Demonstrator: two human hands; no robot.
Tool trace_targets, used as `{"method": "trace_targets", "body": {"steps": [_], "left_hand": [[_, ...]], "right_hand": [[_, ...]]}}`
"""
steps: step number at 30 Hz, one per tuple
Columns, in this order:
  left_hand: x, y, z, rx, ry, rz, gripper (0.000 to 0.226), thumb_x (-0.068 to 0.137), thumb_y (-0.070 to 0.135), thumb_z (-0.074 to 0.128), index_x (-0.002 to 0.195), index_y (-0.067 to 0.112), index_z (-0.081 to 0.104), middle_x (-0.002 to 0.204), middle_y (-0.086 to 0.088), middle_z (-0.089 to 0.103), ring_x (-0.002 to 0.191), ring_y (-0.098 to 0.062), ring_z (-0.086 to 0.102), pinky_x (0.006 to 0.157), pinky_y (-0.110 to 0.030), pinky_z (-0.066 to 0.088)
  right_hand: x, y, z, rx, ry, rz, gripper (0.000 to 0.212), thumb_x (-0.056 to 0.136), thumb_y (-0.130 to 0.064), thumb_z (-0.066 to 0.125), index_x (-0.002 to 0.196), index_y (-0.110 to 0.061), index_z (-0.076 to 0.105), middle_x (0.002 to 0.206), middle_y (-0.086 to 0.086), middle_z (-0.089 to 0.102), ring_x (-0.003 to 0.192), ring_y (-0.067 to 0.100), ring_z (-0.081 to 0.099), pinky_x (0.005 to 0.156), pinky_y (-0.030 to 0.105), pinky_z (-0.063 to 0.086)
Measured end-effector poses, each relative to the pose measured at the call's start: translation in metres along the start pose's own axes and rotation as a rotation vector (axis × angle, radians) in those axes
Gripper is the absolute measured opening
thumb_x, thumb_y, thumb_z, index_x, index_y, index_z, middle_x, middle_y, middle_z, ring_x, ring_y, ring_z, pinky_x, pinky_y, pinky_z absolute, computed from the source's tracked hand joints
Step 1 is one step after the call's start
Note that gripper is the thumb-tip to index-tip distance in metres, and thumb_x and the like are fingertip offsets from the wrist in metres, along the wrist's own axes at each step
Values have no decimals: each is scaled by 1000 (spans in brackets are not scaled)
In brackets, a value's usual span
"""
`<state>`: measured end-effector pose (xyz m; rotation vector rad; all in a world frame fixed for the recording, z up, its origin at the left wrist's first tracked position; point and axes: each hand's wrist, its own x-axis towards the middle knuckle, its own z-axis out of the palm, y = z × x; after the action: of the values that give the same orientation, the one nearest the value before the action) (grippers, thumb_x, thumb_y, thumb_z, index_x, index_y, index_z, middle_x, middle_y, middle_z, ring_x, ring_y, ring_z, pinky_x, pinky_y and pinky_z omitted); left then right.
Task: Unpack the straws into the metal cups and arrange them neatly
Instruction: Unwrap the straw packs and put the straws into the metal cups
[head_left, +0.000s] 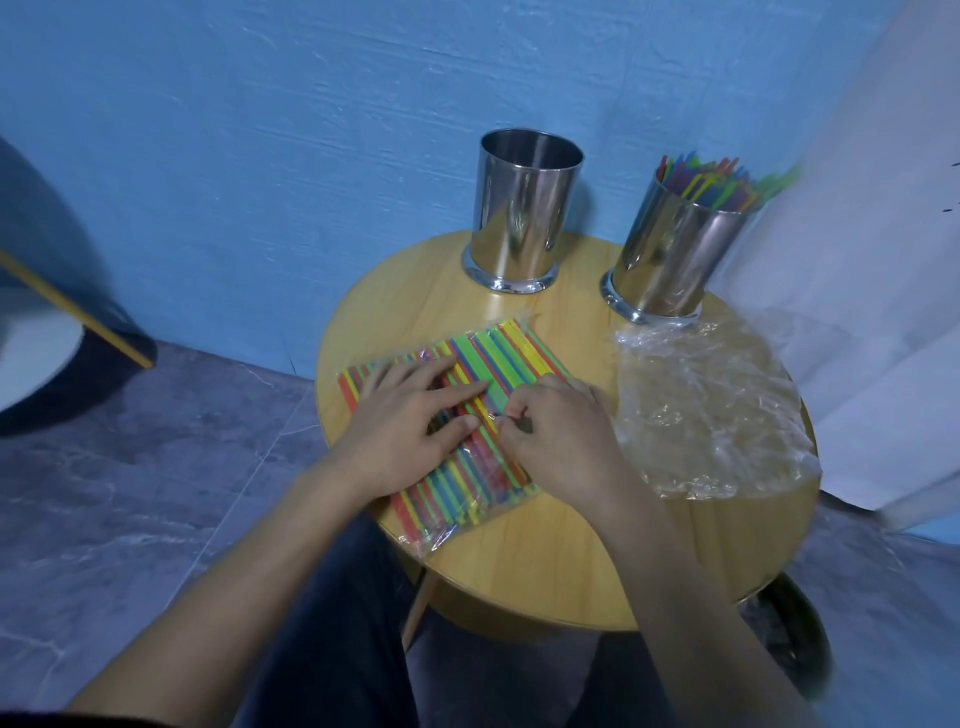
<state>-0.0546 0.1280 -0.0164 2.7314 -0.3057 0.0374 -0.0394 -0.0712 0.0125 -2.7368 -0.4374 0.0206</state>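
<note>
Left hand (410, 421): fingers (457, 387) straight and spread, pressing flat on the packet of straws (509, 358); right hand (561, 431): fingers (519, 410) curled narrow, pinching the packet's clear wrapper just beside the left thumb; the packet lies flat and diagonal on the near-left part of the round wooden table (545, 561), still sealed around red, yellow, green and blue straws; just right of the hands lies a crumpled clear bag (711, 410), touching the base of the right metal cup (675, 260); that cup stands upright and holds loose straws (711, 182), their ends above the rim; the left metal cup (524, 218) stands upright at the far edge, its interior showing bare metal; a white sheet (883, 312) hangs close beside the right cup; blue wall (260, 130) behind.
</note>
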Motion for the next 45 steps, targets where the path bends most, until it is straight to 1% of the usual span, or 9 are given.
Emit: {"method": "trace_targets", "body": {"steps": [7, 19, 24, 28, 32, 35, 39, 42, 45], "left_hand": [[4, 4, -3, 56, -62, -31, 61, 94, 66, 23, 153, 54, 31, 170, 9, 18, 155, -19, 13, 124, -49, -3], [41, -6, -8, 79, -40, -97, 51, 104, 59, 36, 154, 51, 31, 170, 5, 20, 157, -21, 10, 124, -49, -2], [27, 0, -21, -150, -90, 24, 65, 89, 80, 33, 144, 50, 50, 163, 13, 32, 157, -14, 11, 124, -55, -6], [2, 32, -28, -301, -151, 137, 51, 83, 78, 57, 122, 48, 67, 146, 26, 50, 144, 9, 26, 125, -39, -3], [-7, 44, -24, -336, -24, 166, 9, 89, 44, 75, 94, 46, 67, 103, 25, 68, 104, 5, 58, 101, -35, 48], [-10, 41, -23, -408, 54, 99, 7, 96, 36, 69, 89, 36, 68, 90, 17, 71, 88, -1, 65, 82, -42, 55], [-12, 30, -19, -429, 76, 66, 7, 98, 37, 66, 91, 37, 68, 92, 16, 71, 92, -2, 63, 91, -47, 52], [-18, 19, -13, -453, 35, 66, 18, 97, 52, 62, 103, 39, 73, 112, 26, 71, 119, 10, 55, 125, -48, 19], [-29, 7, -12, -484, 64, 48, 41, 101, 62, 40, 117, 42, 72, 130, 30, 64, 140, 6, 43, 129, -48, 5]], "right_hand": [[-6, 6, 5, 142, 136, 9, 15, 99, -36, 53, 86, -29, 52, 97, -9, 53, 102, 16, 46, 94, 39, 46], [-33, 25, -8, 386, 214, 143, 9, 100, -28, 58, 92, -27, 55, 86, -12, 61, 79, -3, 57, 62, 9, 39], [-40, 27, -8, 523, 148, 160, 8, 100, -29, 58, 92, -29, 55, 95, -12, 70, 82, -3, 65, 59, 15, 43], [-45, 22, -22, 679, 220, 144, 8, 98, -23, 57, 91, -28, 57, 88, -12, 68, 71, -8, 60, 57, 11, 42], [-49, 20, -31, 722, 257, 103, 17, 98, -26, 61, 86, -37, 56, 87, -16, 69, 78, -10, 62, 61, 7, 41], [-47, 33, -25, 692, 251, 138, 12, 98, -27, 63, 89, -35, 59, 104, -15, 70, 98, -4, 65, 72, 18, 45], [-45, 48, -17, 598, 305, 192, 40, 94, -26, 71, 128, -39, 53, 133, -18, 49, 112, -9, 54, 89, 33, 55], [-41, 50, -15, 511, 200, 180, 80, 96, -23, 69, 157, -44, 23, 157, -15, 30, 119, 3, 57, 98, 41, 54], [-32, 52, -11, 491, 60, 214, 92, 98, -22, 67, 161, -45, 5, 154, -5, 45, 124, 15, 60, 108, 45, 48]]}}
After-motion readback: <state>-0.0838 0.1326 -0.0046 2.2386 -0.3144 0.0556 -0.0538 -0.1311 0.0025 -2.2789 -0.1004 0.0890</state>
